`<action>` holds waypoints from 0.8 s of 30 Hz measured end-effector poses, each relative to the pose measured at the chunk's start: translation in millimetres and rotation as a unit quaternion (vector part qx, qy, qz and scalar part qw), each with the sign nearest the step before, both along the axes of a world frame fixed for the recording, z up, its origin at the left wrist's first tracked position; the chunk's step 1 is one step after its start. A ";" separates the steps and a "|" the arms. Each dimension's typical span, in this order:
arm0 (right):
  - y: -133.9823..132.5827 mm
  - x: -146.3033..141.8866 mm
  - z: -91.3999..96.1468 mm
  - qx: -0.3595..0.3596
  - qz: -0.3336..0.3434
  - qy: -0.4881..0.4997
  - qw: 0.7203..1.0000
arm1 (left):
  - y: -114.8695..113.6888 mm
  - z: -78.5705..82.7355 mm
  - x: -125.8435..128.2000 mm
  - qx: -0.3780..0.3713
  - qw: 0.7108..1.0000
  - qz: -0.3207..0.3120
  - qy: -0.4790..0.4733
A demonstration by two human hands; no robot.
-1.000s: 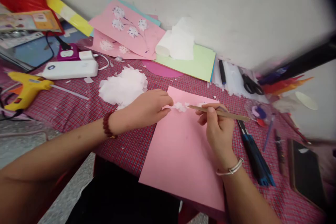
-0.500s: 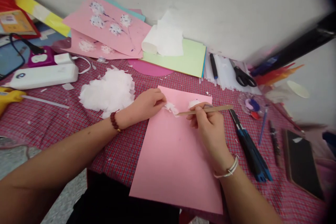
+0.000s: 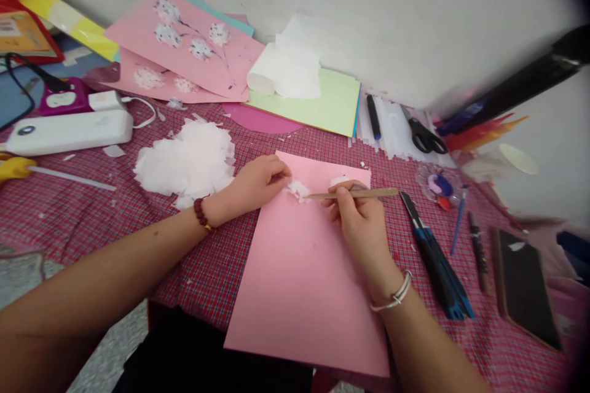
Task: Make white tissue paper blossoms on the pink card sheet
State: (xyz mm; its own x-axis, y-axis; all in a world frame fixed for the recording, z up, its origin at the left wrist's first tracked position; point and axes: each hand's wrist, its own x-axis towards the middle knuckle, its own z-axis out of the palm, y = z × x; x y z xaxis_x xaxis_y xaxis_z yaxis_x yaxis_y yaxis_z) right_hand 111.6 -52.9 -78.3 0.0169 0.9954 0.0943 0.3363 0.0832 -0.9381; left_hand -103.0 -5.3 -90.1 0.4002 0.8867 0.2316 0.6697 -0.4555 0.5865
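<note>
A sheet of pink paper lies in front of me with two white tissue tufts on its upper part. My right hand grips a thin wooden stick like a pen. The stick's tip touches the left tissue tuft. The other tuft is partly behind my right hand. My left hand rests at the paper's upper left edge, its fingers curled together beside the left tuft; what they pinch, if anything, is hidden. A heap of white tissue pieces lies left of my left hand.
A blue-black cutter lies right of the paper, near a paintbrush and a dark phone-like slab. Scissors and a tissue roll sit behind. At left are a white power bank and a yellow glue gun.
The stick and my right hand have shifted slightly left, and the stick's tip is further into the left tuft. My left hand stays at the paper's edge.
</note>
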 end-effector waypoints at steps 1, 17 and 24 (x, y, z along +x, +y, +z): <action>-0.1 -0.4 -0.8 -0.003 0.000 0.005 1.000 | 0.1 0.0 -0.3 -0.010 1.000 0.011 -0.001; 2.6 -1.9 -1.3 -0.033 -0.018 0.107 0.994 | 2.1 3.6 -2.5 -0.076 0.995 0.049 -0.032; 1.1 -0.6 4.9 -0.030 -0.016 0.130 0.991 | 1.9 5.0 -2.8 -0.088 0.994 0.047 -0.043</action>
State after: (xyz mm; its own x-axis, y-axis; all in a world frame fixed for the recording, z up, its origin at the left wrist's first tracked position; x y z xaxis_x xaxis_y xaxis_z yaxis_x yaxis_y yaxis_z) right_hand 111.0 -51.8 -73.4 0.0647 0.9976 0.0240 0.0832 0.0185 -0.9964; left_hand -105.8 -3.4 -85.1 0.2986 0.9492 0.0988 0.6484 -0.2778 0.7088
